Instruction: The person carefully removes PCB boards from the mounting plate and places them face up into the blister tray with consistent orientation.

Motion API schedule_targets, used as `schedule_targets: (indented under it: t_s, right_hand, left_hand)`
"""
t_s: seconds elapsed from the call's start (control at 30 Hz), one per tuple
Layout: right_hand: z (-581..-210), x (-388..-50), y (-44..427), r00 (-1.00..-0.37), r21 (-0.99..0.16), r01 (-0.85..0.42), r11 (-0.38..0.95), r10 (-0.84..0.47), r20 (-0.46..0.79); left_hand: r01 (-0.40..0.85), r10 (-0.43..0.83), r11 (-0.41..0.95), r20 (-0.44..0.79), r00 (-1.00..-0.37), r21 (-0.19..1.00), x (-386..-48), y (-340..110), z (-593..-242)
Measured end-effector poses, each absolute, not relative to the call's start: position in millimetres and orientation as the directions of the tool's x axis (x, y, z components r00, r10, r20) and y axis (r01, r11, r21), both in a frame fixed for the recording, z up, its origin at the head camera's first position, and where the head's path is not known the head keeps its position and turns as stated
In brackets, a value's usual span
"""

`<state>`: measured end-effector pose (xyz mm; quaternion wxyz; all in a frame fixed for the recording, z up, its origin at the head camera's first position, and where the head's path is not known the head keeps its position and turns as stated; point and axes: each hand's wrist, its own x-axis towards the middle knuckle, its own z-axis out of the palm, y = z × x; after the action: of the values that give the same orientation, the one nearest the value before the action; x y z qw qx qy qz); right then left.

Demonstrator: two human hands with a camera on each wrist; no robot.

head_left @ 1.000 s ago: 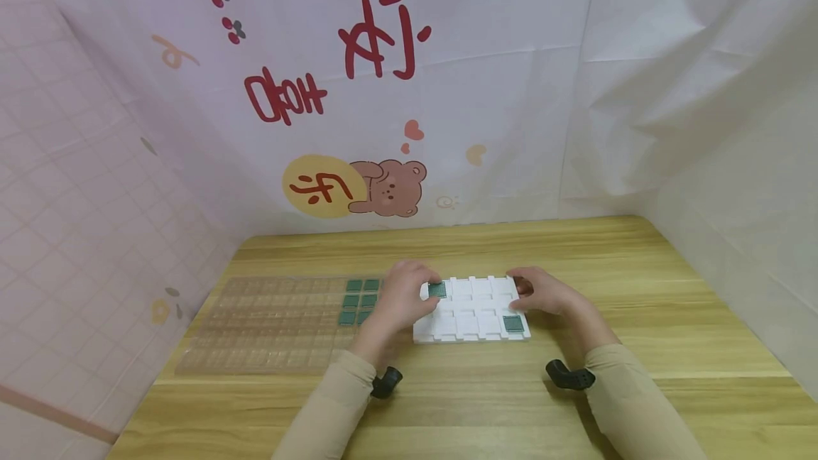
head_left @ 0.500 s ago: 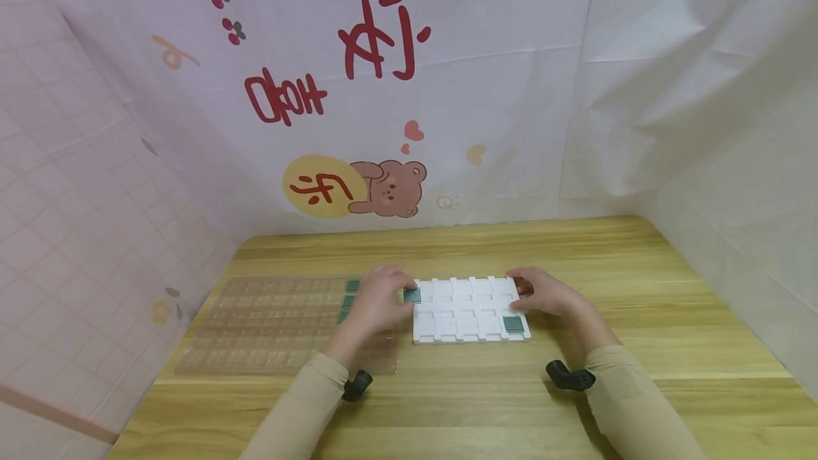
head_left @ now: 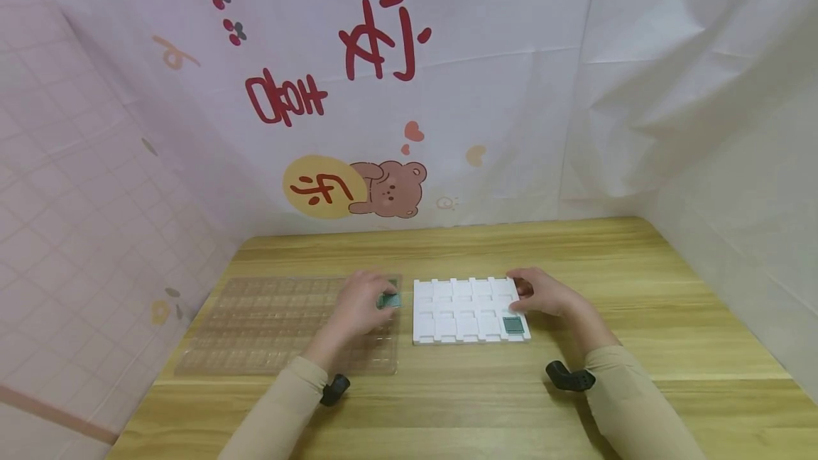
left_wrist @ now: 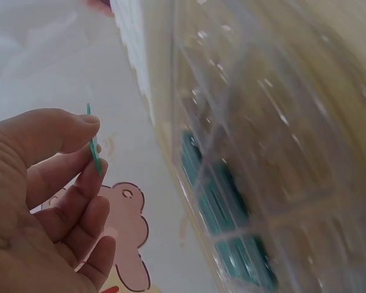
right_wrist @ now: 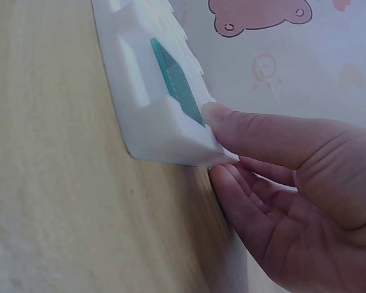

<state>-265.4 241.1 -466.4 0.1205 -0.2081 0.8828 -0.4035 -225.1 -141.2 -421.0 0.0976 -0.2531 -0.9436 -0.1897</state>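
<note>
My left hand [head_left: 359, 307] pinches a small green circuit board [head_left: 392, 301] between thumb and fingers, above the right end of a clear plastic compartment tray [head_left: 268, 325]. In the left wrist view the board shows edge-on at the fingertips, apart from the tray, where several green boards [left_wrist: 222, 201] lie in compartments. The hand hides most of these in the head view. With thumb and fingers, my right hand [head_left: 542, 293] grips the right edge of a white compartment tray [head_left: 446, 309]. One green board [head_left: 513, 325] lies in this tray's near right compartment.
Both trays lie side by side on a wooden table [head_left: 486, 403], with a narrow gap between them. White printed cloth [head_left: 498, 91] hangs behind the table and along its sides. Black wrist devices [head_left: 570, 375] sit on both forearms.
My left hand has lifted the circuit board out of the white tray's far left compartment and carried it left over the clear tray. The right hand stays on the white tray's edge.
</note>
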Motion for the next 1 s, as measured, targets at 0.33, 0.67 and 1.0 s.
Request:
schedule_targets:
  t_s: [0.33, 0.67, 1.0]
  right_hand:
    - [-465, -266, 241, -0.882, -0.76, -0.273, 0.59, -0.469, -0.047]
    - [-466, -265, 241, -0.889, -0.754, -0.267, 0.6, -0.455, -0.047]
    - [-465, -264, 240, -0.897, -0.745, -0.248, 0.62, -0.437, -0.064]
  left_hand:
    - [0.469, 0.406, 0.833, 0.252, -0.878, 0.293, -223, -153, -426]
    - [0.45, 0.413, 0.85, 0.184, -0.892, 0.273, -225, -154, -432]
    - [0.478, 0.458, 0.836, 0.134, -0.879, 0.27, -228, -156, -438]
